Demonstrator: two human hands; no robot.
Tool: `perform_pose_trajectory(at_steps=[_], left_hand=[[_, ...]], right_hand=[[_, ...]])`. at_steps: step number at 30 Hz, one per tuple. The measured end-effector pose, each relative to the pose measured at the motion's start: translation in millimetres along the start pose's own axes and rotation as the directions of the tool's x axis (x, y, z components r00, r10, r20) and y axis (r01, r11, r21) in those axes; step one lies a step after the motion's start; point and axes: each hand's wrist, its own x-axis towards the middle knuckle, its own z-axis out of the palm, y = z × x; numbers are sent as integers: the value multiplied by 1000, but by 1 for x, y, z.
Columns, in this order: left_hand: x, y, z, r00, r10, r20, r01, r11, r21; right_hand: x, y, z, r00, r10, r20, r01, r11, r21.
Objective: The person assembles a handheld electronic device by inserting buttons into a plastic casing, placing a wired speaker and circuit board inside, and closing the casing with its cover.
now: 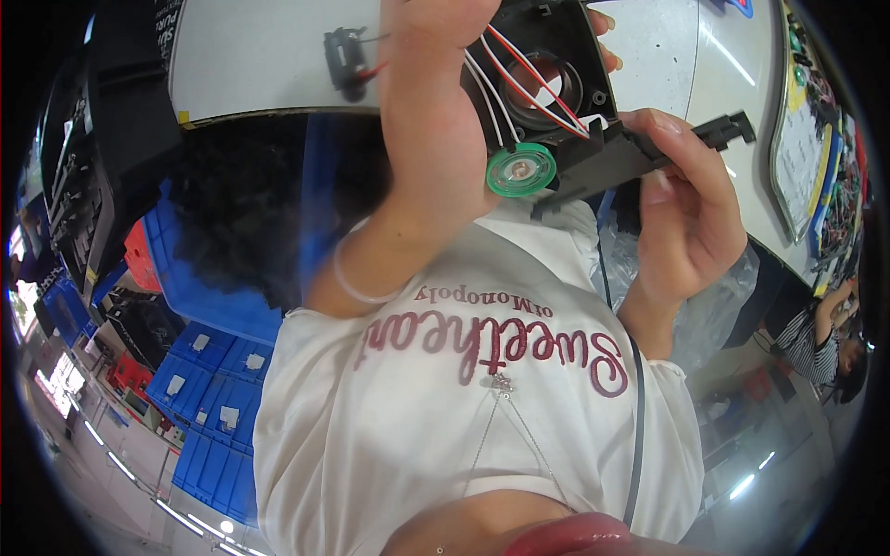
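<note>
My left hand (443, 20) is at the top edge, partly cut off, against a black plastic housing (593, 76). Fingertips wrap the housing's far right side; they appear to be that hand's. The housing has a round opening, with red and white wires crossing it. Between thumb and index finger, my right hand (691, 199) pinches a long black plastic strip (603, 167) with a notched end, tilted beside the housing. A small round speaker (521, 170) with a green rim hangs by white wires near my left wrist. Left of that forearm, a small black part (348, 63) with a red wire lies on the table.
The white table (269, 60) spans the top. A blue crate (209, 283) of black pieces stands below it at left, near stacked blue bins (218, 408). Clear plastic bagging (709, 310) lies by my right arm. At far right are papers, wired parts and another person in stripes (807, 352).
</note>
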Motion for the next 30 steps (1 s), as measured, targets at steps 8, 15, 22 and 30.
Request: perform_pose_trajectory(at_steps=[8,15,22,30], left_hand=[[4,6,1,993,13,-118,-6,998,61],[4,8,-3,994,-15,-110,20,999,48],[5,9,-4,997,-52,-61,49,997,-57],[3,7,-4,999,-19,-45,17,999,-45]], right_hand=[[8,16,12,937,-344,57,340,868,-363],[9,21,8,891,-445,86,429,766,-479],[8,34,-1,885,-465,13,421,788,-448],[4,1,7,983,-182,-16,141,813,-565]])
